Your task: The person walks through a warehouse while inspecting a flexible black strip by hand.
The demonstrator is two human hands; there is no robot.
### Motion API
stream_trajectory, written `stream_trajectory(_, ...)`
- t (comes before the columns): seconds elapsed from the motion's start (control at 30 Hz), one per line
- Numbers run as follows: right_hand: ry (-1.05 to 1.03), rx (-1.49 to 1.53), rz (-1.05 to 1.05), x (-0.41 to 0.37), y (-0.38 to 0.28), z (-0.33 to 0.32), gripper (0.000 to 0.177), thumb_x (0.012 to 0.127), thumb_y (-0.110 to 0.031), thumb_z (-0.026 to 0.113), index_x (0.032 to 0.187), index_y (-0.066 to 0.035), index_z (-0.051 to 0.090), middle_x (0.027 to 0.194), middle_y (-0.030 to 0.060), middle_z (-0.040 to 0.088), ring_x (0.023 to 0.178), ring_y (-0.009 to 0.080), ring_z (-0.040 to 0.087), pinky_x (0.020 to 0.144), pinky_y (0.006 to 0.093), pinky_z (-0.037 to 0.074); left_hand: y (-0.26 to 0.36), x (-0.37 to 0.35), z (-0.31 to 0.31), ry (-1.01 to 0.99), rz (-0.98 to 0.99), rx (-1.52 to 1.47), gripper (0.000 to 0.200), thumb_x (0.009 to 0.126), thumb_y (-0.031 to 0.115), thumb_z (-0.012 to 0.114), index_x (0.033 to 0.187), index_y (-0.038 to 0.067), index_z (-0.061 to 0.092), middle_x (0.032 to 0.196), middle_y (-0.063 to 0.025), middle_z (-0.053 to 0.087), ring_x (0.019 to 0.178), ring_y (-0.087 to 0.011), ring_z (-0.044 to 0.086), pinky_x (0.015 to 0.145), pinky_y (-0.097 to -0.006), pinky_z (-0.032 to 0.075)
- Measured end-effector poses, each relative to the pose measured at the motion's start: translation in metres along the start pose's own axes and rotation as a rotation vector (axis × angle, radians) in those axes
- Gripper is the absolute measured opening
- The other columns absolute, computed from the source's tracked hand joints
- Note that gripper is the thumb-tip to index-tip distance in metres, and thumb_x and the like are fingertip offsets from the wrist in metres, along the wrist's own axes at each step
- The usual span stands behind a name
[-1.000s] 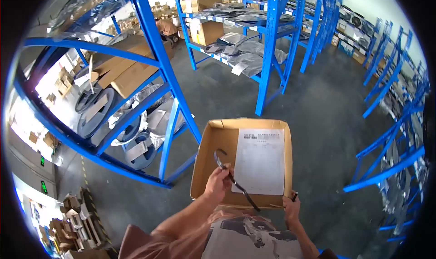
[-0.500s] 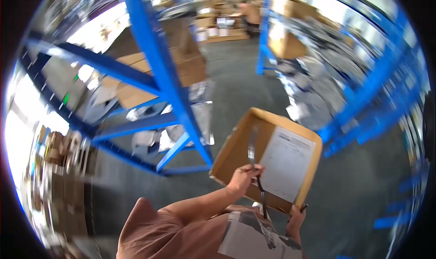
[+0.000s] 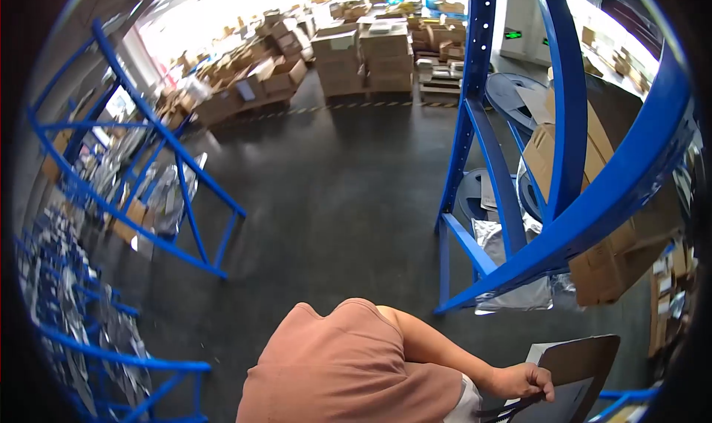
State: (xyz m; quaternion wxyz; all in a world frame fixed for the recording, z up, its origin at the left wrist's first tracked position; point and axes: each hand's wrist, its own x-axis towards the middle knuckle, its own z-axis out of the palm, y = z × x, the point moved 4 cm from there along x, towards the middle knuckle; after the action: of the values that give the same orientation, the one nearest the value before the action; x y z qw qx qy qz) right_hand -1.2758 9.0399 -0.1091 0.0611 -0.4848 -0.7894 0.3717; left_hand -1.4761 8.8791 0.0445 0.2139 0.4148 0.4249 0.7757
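Observation:
My left hand [image 3: 523,382] is at the lower right, its fingers closed in a pinch on a narrow dark strip [image 3: 512,408]. The strip trails back toward my body, and its lower end is cut off by the frame. Just past the fingers is a shallow open cardboard box [image 3: 586,356], tilted, with a pale printed sheet [image 3: 569,402] inside. Its lower part runs out of view. My right hand does not show.
A blue rack [image 3: 482,193] stands close on the right, holding dark reels [image 3: 512,93], silvery bags [image 3: 519,293] and brown cartons [image 3: 604,271]. Another blue rack [image 3: 159,193] with bagged goods is at left. Stacked cartons [image 3: 363,56] line the far side beyond the dark floor [image 3: 334,185].
My view has swung left, so the box and left hand now sit at the lower right. My right hand, earlier at the box's edge, has left view. The left hand still grips the strip.

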Motion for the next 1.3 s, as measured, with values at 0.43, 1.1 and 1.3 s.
stream_trajectory(0.43, -0.266, -0.038, -0.256, 0.313, -0.057, -0.058, 0.032, 0.076, -0.007, 0.052, 0.104, 0.007, 0.057, 0.098, 0.0239, 0.058, 0.088, 0.034, 0.053, 0.08, 0.0429, 0.043, -0.111, 0.251, 0.071, 0.128, 0.125, -0.107, 0.014, 0.078, -0.002, 0.053, 0.086, 0.0, 0.064, 0.078, -0.0058, 0.058, 0.078, -0.0164, 0.057, 0.057, -0.0283, 0.054)
stream_trajectory(1.1, -0.135, 0.016, -0.157, 0.768, 0.082, -0.276, 0.037, 0.076, -0.012, 0.052, 0.107, 0.005, 0.059, 0.11, 0.0212, 0.057, 0.103, 0.0317, 0.053, 0.089, 0.0415, 0.042, -0.364, 0.589, 0.188, 0.51, -0.313, -0.28, 0.033, 0.081, -0.001, 0.038, 0.104, 0.006, 0.06, 0.078, 0.0002, 0.057, 0.066, -0.0091, 0.06, 0.045, -0.0194, 0.041)
stream_trajectory(1.3, 0.28, 0.55, 0.025, 0.851, 0.174, -0.298, 0.037, 0.068, -0.006, 0.061, 0.104, 0.003, 0.061, 0.099, 0.0121, 0.059, 0.09, 0.0246, 0.057, 0.079, 0.034, 0.046, -0.477, 0.723, 0.199, 0.377, -0.467, -0.414, 0.02, 0.09, 0.014, 0.053, 0.108, 0.009, 0.059, 0.086, -0.0022, 0.06, 0.076, -0.0119, 0.059, 0.056, -0.021, 0.043)
